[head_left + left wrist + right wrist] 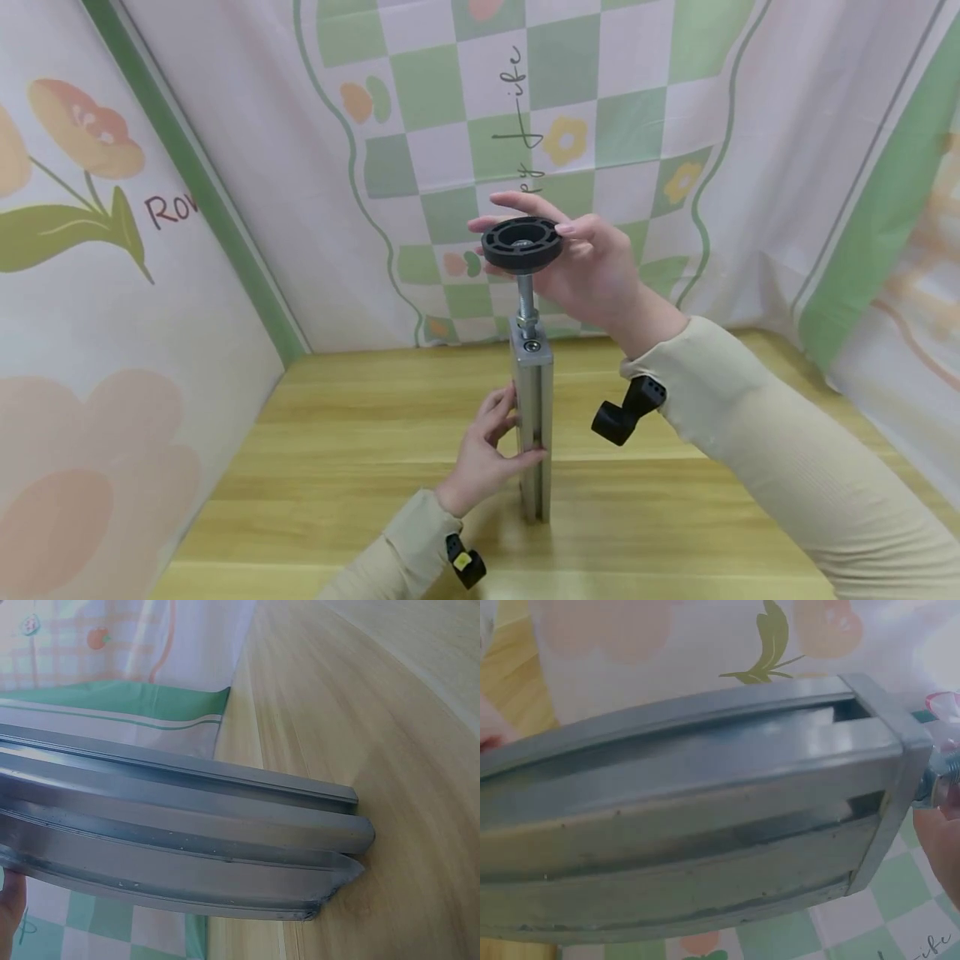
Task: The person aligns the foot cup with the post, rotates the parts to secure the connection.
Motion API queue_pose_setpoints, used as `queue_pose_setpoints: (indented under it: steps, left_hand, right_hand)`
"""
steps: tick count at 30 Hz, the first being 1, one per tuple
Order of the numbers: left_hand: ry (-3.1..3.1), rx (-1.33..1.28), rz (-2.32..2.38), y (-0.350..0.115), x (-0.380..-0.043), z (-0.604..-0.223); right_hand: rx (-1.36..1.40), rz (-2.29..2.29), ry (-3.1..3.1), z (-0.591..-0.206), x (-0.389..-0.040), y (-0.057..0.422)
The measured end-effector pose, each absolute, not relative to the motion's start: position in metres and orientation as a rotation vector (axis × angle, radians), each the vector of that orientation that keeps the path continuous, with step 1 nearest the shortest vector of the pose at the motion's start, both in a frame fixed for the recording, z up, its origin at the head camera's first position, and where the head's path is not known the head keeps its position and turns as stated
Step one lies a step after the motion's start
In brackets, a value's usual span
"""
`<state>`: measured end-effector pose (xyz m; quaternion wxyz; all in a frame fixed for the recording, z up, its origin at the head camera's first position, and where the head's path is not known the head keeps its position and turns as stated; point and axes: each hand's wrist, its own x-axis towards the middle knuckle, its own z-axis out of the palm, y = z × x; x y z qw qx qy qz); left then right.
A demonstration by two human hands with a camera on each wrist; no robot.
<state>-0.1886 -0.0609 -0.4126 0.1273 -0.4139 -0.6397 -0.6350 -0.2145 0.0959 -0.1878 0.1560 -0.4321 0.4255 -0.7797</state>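
A slotted aluminium profile (534, 433) stands upright on the wooden table, its lower end at the tabletop in the left wrist view. My left hand (483, 458) grips it around the middle, thumb across the near face and fingers on the left side. An end plate (892, 742) with a bolt caps the top. From the plate rises the threaded stud (526, 293) of a levelling foot, with a nut low on it. The foot's round black base (522, 244) faces up. My right hand (588, 262) holds this base by its rim, thumb at the right, fingers partly hidden behind.
The wooden table (360, 450) reaches back to a curtain (420, 167) with green checks. More printed fabric (90, 333) hangs along the left side, and another curtain (885, 250) on the right. Black camera mounts (626, 410) sit at both sleeve cuffs.
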Motion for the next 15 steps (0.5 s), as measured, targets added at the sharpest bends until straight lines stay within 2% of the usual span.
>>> queue_pose_setpoints:
  steps: [15]
  left_hand:
    - [-1.873, -1.199, -1.843, -0.0595, -0.1863, -0.4099]
  right_hand:
    - [-1.182, -2.302, 1.079, -0.1891, -0.2124, 0.0968]
